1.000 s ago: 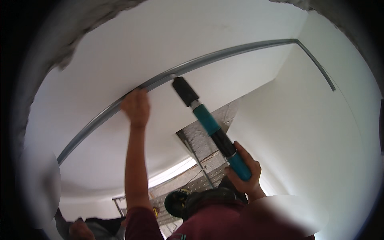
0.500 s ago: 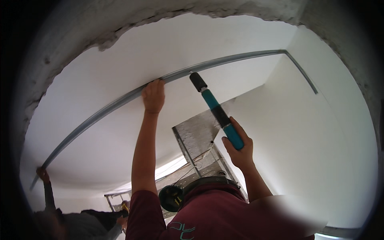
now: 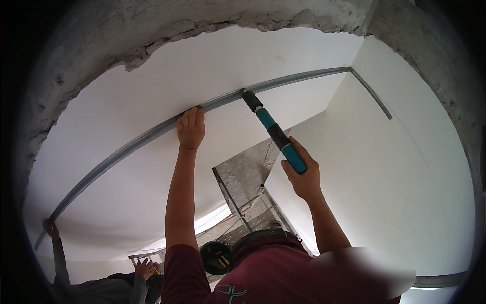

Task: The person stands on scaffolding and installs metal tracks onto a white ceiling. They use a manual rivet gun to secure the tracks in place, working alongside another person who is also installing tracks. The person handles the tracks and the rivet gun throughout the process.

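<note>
A long grey metal channel [image 3: 132, 144] runs along the white ceiling. My left hand [image 3: 191, 127] is raised to it, fingers closed over its edge. In my right hand [image 3: 305, 175] is a slim teal-and-black nail gun [image 3: 277, 137], gripped by its lower end and tilted up to the left. Its dark tip meets the channel a little to the right of my left hand. At the far left, a co-worker's hand [image 3: 51, 229] holds the channel's other end. That person's second hand [image 3: 144, 268] is raised with fingers spread.
A shorter metal strip [image 3: 372, 93] runs down the right wall from the channel's end. Rough broken concrete [image 3: 167, 40] borders the opening above. At my waist hangs a round dark green container [image 3: 216, 257] with yellow pieces. A metal post [image 3: 232, 199] stands behind.
The view has shifted slightly. My right hand and the nail gun have risen a little, while my left hand keeps its hold. The co-worker's free hand has lifted.
</note>
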### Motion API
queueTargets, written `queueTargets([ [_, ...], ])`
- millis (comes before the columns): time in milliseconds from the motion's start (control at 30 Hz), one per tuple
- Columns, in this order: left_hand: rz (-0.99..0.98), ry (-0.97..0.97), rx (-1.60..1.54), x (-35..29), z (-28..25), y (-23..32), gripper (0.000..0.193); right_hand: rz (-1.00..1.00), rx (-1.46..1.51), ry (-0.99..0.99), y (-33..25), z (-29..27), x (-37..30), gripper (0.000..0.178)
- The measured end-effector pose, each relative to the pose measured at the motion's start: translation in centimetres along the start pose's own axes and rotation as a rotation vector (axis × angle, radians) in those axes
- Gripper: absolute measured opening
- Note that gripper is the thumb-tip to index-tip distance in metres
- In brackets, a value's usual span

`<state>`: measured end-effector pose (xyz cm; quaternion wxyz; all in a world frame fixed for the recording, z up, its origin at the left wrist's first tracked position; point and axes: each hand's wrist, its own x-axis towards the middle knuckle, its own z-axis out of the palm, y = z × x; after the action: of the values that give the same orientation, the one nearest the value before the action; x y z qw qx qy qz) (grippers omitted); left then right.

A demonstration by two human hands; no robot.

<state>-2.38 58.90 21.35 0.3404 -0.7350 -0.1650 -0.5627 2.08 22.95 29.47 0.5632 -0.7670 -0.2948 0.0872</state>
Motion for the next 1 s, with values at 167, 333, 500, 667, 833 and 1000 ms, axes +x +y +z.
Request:
queueTargets([
  [167, 0.012, -0.004, 0.003, -0.2, 0.3, 0.1, 0.011, -0.009, -0.02, -0.006, 0.3, -0.2, 0.2, 0.059],
  [333, -0.012, -0.006, -0.059, 0.2, 0.2, 0.4, 0.012, -0.058, -0.03, 0.018, 0.5, 0.1, 0.7, 0.058],
  [500, -0.036, -0.06, -0.145, -0.2, 0.1, 0.1, 0.017, -0.071, -0.036, 0.03, -0.1, 0.3, 1.3, 0.056],
  [667, -0.089, -0.112, -0.261, -1.0, -1.8, 0.1, 0.023, -0.084, -0.119, 0.063, -0.4, 1.4, 0.6, 0.057],
  [833, -0.579, -0.075, -0.672, 2.7, -7.2, 6.4, 0.055, -0.109, -0.164, 0.082, -1.2, 2.7, 0.3, 0.056],
  [1000, -1.168, -0.706, -1.871, 5.6, -18.8, 17.7, 0.08, -0.135, -0.145, 0.035, -0.8, 1.1, 0.7, 0.052],
])
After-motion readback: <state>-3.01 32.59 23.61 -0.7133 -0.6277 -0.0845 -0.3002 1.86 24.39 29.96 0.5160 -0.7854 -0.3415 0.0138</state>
